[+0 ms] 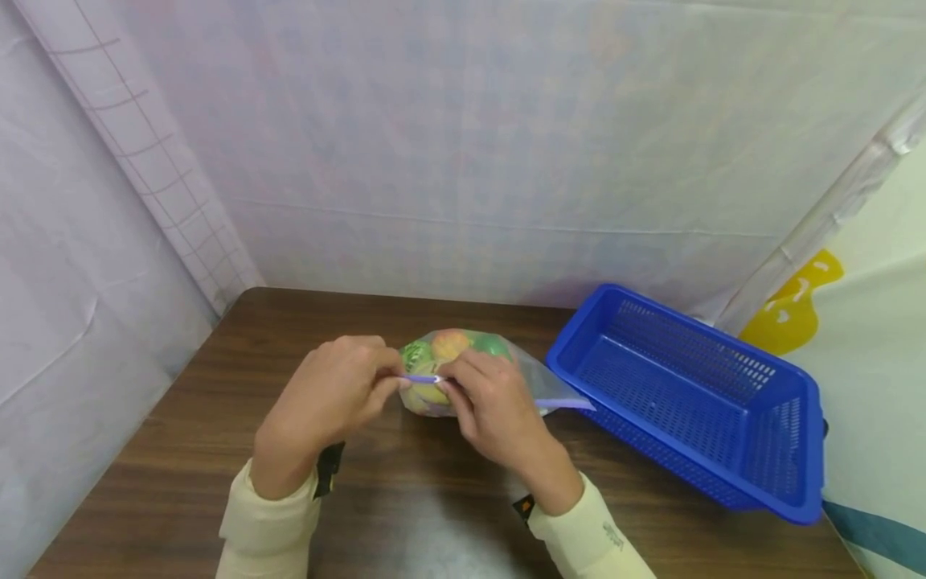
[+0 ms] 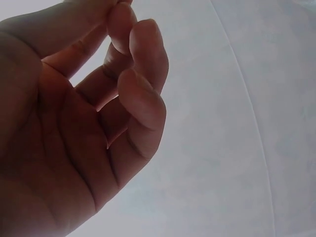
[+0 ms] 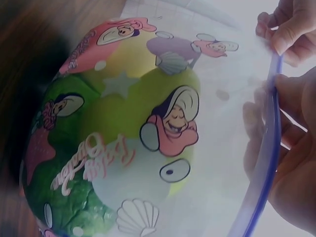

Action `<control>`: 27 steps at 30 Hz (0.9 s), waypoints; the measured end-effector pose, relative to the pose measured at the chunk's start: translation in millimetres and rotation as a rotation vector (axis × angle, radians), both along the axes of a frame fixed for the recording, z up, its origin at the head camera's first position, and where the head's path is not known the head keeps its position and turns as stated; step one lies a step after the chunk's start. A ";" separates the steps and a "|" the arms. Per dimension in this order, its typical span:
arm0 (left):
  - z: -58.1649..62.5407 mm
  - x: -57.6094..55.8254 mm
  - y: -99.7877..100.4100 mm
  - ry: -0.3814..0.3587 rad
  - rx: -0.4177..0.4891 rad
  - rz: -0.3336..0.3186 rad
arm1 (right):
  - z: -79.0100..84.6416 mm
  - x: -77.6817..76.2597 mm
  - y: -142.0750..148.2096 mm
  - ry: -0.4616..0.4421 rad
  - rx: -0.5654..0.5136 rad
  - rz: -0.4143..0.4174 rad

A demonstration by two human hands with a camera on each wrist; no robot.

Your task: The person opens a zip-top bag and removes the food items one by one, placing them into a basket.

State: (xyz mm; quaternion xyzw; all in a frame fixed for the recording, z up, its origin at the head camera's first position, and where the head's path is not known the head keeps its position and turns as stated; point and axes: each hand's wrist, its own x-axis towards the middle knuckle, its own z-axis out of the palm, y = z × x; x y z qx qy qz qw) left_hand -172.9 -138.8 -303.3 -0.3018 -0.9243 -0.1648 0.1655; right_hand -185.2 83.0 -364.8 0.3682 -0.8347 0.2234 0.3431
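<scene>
A clear zip bag (image 1: 531, 374) with printed cartoon oysters stands on the table, filled with round, fruit-like things in green, yellow and reddish orange. Along its mouth runs a purple-blue zip strip (image 3: 274, 143). My left hand (image 1: 336, 390) pinches the strip at its left end between thumb and forefinger; the other fingers curl loosely in the left wrist view. Close beside it, my right hand (image 1: 495, 406) pinches the same strip, with a small white spot between the two hands. To the right, the strip's far end hangs free. The right hand partly hides the contents.
A blue perforated plastic basket (image 1: 669, 402) stands to the right, close to the bag's loose corner. Brown wood-grain covers the table (image 1: 217, 434). Pale cloth sheets (image 1: 463, 161) hang behind and at the sides, with a yellow shape (image 1: 788, 314) on the right.
</scene>
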 end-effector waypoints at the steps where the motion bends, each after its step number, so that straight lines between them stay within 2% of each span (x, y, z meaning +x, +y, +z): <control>1: 0.0 -0.3 -0.4 0.004 -0.001 0.001 | 0.4 -0.1 0.7 -0.005 0.001 0.000; 12: -2.6 -4.0 -2.5 0.023 0.029 0.013 | 1.7 -2.5 11.8 -0.036 -0.009 0.008; 27: -2.6 -7.9 -8.9 0.049 0.094 0.061 | 1.7 -9.2 24.8 -0.028 -0.021 -0.051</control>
